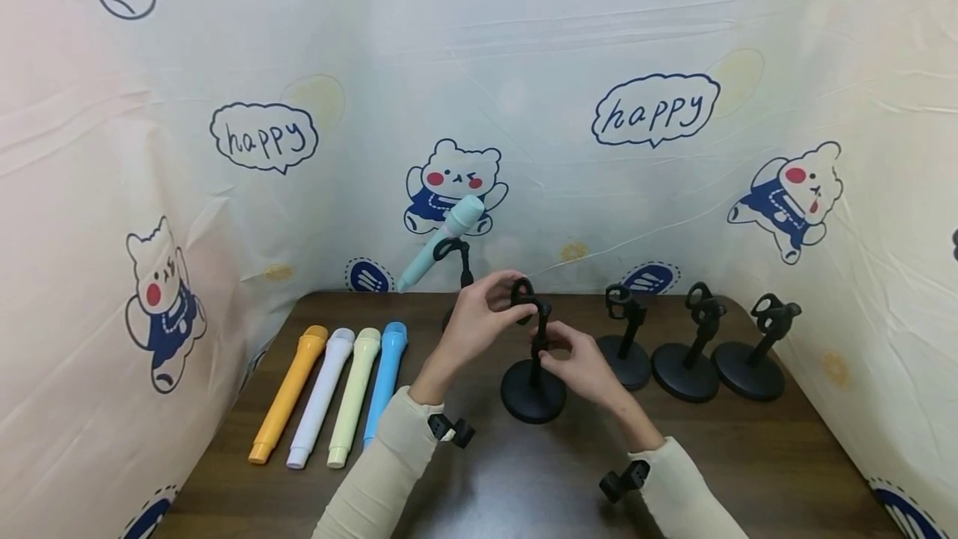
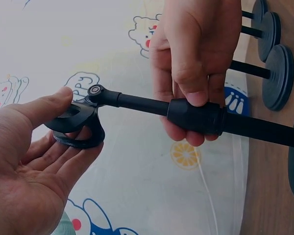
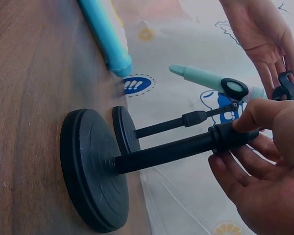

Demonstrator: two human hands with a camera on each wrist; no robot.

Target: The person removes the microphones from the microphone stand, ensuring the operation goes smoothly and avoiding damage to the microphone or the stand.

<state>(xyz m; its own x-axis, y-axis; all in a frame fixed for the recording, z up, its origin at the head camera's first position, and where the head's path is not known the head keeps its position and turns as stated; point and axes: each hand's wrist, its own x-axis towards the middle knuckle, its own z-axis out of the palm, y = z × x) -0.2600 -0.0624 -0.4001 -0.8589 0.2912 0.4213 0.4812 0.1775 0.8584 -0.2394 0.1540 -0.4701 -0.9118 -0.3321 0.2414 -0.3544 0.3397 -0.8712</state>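
A black microphone stand [image 1: 533,391] with a round base stands upright mid-table between both hands. My left hand [image 1: 482,318] pinches its ring-shaped clip [image 2: 78,125] at the top, thumb on one side and fingers on the other. Lower down, my right hand [image 1: 580,360] grips the thick collar [image 2: 196,116] on the pole between thumb and fingers. Nothing sits in this clip. Behind the left hand, a mint-green microphone [image 1: 443,241] rests tilted in the clip of another black stand [image 3: 169,128], whose lower part the left hand mostly hides in the head view.
On the left lie an orange microphone [image 1: 290,389], a lavender one [image 1: 322,396], a pale yellow one [image 1: 355,393] and a blue one [image 1: 387,373], side by side. Three black stands [image 1: 624,356] [image 1: 684,377] [image 1: 752,373] stand at the right. A printed curtain [image 1: 524,40] hangs behind the table.
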